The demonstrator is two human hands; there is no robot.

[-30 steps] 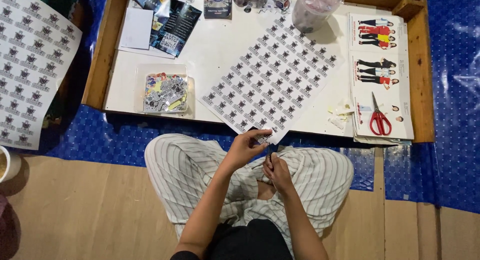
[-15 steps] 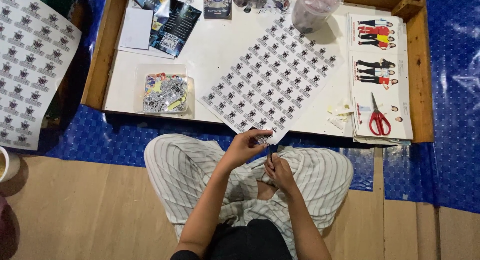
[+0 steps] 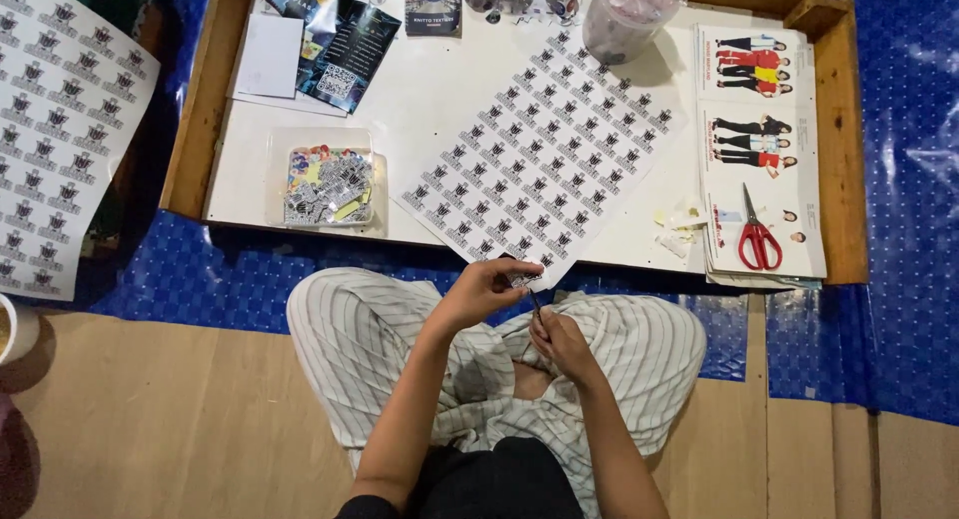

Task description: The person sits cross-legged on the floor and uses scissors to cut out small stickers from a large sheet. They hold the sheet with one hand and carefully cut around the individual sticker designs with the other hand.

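Observation:
A large sheet of small black-and-white stickers (image 3: 544, 154) lies at an angle on the low white table (image 3: 420, 89), its near corner hanging over the front edge. My left hand (image 3: 484, 291) pinches that corner. Just below and to the right, my right hand (image 3: 561, 341) is closed on a thin dark blade-like tool (image 3: 536, 307), whose tip points up at the pinched corner. Both hands hover over my lap in striped trousers (image 3: 360, 349).
A clear tray of cut stickers (image 3: 328, 186) stands at the table's front left. Red scissors (image 3: 757, 234) lie on printed figure sheets (image 3: 759, 99) at the right. A plastic cup (image 3: 627, 19) and dark leaflets (image 3: 345, 44) sit at the back. Another sticker sheet (image 3: 55, 129) lies on the floor at left.
Almost nothing differs; my hands stay at the sheet's near corner with only slight finger movement.

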